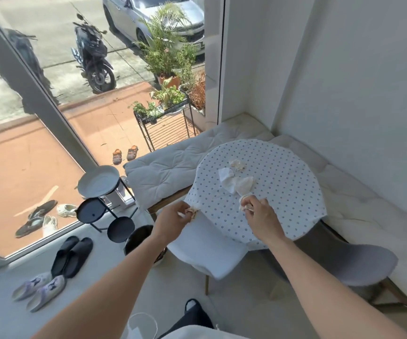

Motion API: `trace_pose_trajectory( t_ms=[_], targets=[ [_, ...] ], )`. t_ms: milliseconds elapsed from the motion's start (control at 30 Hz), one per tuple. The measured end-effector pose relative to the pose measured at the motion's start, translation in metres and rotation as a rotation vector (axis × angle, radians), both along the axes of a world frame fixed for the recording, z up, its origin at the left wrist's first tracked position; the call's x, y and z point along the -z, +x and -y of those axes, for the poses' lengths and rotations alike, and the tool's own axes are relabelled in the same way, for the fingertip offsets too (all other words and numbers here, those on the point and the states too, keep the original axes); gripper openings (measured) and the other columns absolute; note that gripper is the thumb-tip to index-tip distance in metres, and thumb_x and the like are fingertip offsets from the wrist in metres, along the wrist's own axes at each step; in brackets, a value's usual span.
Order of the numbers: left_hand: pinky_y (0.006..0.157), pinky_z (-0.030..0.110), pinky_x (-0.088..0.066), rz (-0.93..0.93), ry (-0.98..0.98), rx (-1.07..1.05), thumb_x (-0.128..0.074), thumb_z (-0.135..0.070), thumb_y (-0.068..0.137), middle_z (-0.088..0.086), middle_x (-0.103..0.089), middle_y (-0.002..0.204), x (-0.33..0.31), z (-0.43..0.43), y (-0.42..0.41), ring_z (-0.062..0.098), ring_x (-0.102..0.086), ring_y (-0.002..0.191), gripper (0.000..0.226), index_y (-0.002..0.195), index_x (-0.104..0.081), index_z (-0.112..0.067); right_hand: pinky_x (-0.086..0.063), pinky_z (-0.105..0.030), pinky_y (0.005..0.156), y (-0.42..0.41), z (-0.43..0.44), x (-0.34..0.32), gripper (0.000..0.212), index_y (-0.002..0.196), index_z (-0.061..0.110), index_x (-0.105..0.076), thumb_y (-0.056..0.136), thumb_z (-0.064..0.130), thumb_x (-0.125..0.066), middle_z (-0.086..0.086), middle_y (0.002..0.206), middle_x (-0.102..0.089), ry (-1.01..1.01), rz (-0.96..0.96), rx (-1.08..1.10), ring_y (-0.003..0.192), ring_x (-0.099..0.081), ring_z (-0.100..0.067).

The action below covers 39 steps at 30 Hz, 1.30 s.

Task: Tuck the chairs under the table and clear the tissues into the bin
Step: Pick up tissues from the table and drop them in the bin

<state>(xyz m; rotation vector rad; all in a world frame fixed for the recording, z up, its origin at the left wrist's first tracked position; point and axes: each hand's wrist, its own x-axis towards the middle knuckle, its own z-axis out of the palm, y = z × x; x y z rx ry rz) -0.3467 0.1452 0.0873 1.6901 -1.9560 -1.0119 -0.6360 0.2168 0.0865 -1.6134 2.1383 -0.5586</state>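
White crumpled tissues (pixel 236 178) lie on the dotted table (pixel 283 192). You stretch both arms out. Your left hand (pixel 173 217) pinches a tissue wad (pixel 193 212) by the table's edge. Your right hand (pixel 258 211) pinches another wad (pixel 245 204) on the table. Both chairs sit pushed under.

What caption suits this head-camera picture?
Both hands, left and right, pinch crumpled tissues at the dotted table, more tissues remaining.

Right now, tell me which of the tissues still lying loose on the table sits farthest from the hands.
The small crumpled tissue, brownish-stained, at the far end of the cluster on the table. The flat white tissue and the larger tissue lie closer to the right hand.
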Motion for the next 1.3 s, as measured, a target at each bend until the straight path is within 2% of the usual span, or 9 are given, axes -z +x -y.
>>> trace_pose_trajectory(
  t_ms=[133, 233, 400, 533, 667, 900, 1067, 1233, 1300],
  targets=[
    [0.061, 0.016, -0.043, 0.018, -0.046, -0.028, -0.072, -0.035, 0.094, -0.027, -0.068, 0.090, -0.008, -0.025, 0.029, -0.006, -0.067, 0.079, 0.007, 0.094, -0.067, -0.040, -0.058, -0.034, 0.072, 0.025, -0.016, 0.003, 0.018, 0.116, 0.033, -0.057, 0.104, 0.021, -0.057, -0.008, 0.111, -0.054, -0.050, 0.078, -0.049, 0.089, -0.065, -0.023],
    [0.062, 0.017, -0.044, 0.051, -0.056, -0.062, -0.073, -0.035, 0.093, -0.026, -0.068, 0.088, -0.010, -0.045, 0.059, -0.009, -0.065, 0.076, 0.008, 0.095, -0.068, -0.040, -0.060, -0.045, 0.085, 0.053, -0.033, 0.012, 0.017, 0.117, 0.030, -0.056, 0.104, 0.020, -0.057, -0.010, 0.112, -0.054, -0.030, 0.099, -0.104, 0.098, -0.066, -0.029],
    [0.062, 0.020, -0.045, 0.080, -0.043, -0.175, -0.073, -0.036, 0.092, -0.019, -0.071, 0.085, -0.010, -0.058, 0.114, -0.009, -0.065, 0.077, 0.008, 0.096, -0.068, -0.040, -0.060, -0.042, 0.079, 0.102, -0.034, 0.016, 0.016, 0.118, 0.030, -0.056, 0.104, 0.021, -0.056, -0.009, 0.111, -0.054, -0.018, 0.104, -0.178, 0.092, -0.063, -0.027],
    [0.072, 0.031, -0.058, 0.038, -0.023, -0.220, -0.074, -0.034, 0.094, -0.012, -0.074, 0.086, -0.002, -0.053, 0.159, 0.008, -0.072, 0.082, 0.007, 0.098, -0.068, -0.032, -0.058, -0.042, 0.080, 0.147, -0.015, 0.017, 0.018, 0.120, 0.028, -0.057, 0.104, 0.020, -0.056, -0.009, 0.113, -0.055, 0.011, 0.099, -0.222, 0.093, -0.062, -0.027],
    [0.075, 0.037, -0.061, 0.005, 0.008, -0.237, -0.074, -0.032, 0.094, -0.006, -0.076, 0.087, 0.010, -0.032, 0.208, 0.016, -0.074, 0.083, 0.007, 0.097, -0.069, -0.030, -0.057, -0.040, 0.086, 0.200, 0.012, 0.020, 0.020, 0.119, 0.027, -0.058, 0.102, 0.017, -0.058, -0.006, 0.116, -0.055, 0.026, 0.113, -0.260, 0.101, -0.062, -0.025],
    [0.064, 0.023, -0.049, -0.031, 0.060, -0.232, -0.075, -0.029, 0.091, -0.011, -0.073, 0.085, 0.028, 0.040, 0.301, 0.005, -0.070, 0.079, 0.019, 0.085, -0.060, -0.039, -0.057, -0.046, 0.092, 0.295, 0.068, 0.029, 0.019, 0.115, 0.024, -0.058, 0.099, 0.014, -0.057, -0.008, 0.121, -0.059, 0.105, 0.136, -0.212, 0.106, -0.065, -0.029],
    [0.060, 0.024, -0.045, -0.017, 0.126, -0.190, -0.074, -0.030, 0.093, -0.009, -0.072, 0.086, 0.046, 0.085, 0.363, 0.009, -0.066, 0.077, 0.011, 0.091, -0.064, -0.027, -0.058, -0.048, 0.082, 0.354, 0.095, 0.047, 0.016, 0.113, 0.028, -0.056, 0.101, 0.017, -0.058, -0.005, 0.115, -0.057, 0.149, 0.097, -0.162, 0.097, -0.065, -0.029],
    [0.061, 0.025, -0.043, 0.026, 0.206, -0.197, -0.074, -0.030, 0.093, -0.009, -0.069, 0.085, 0.070, 0.103, 0.409, 0.012, -0.061, 0.076, 0.014, 0.095, -0.067, -0.018, -0.051, -0.038, 0.074, 0.406, 0.103, 0.070, 0.015, 0.111, 0.027, -0.054, 0.099, 0.020, -0.059, 0.002, 0.115, -0.058, 0.189, 0.098, -0.165, 0.092, -0.061, -0.023],
    [0.061, 0.027, -0.044, 0.030, 0.241, -0.201, -0.074, -0.030, 0.093, -0.007, -0.070, 0.087, 0.080, 0.111, 0.420, 0.013, -0.062, 0.077, 0.014, 0.094, -0.067, -0.018, -0.055, -0.043, 0.077, 0.417, 0.110, 0.078, 0.016, 0.111, 0.027, -0.053, 0.099, 0.019, -0.060, 0.002, 0.116, -0.060, 0.209, 0.123, -0.158, 0.093, -0.063, -0.023]
  ],
)
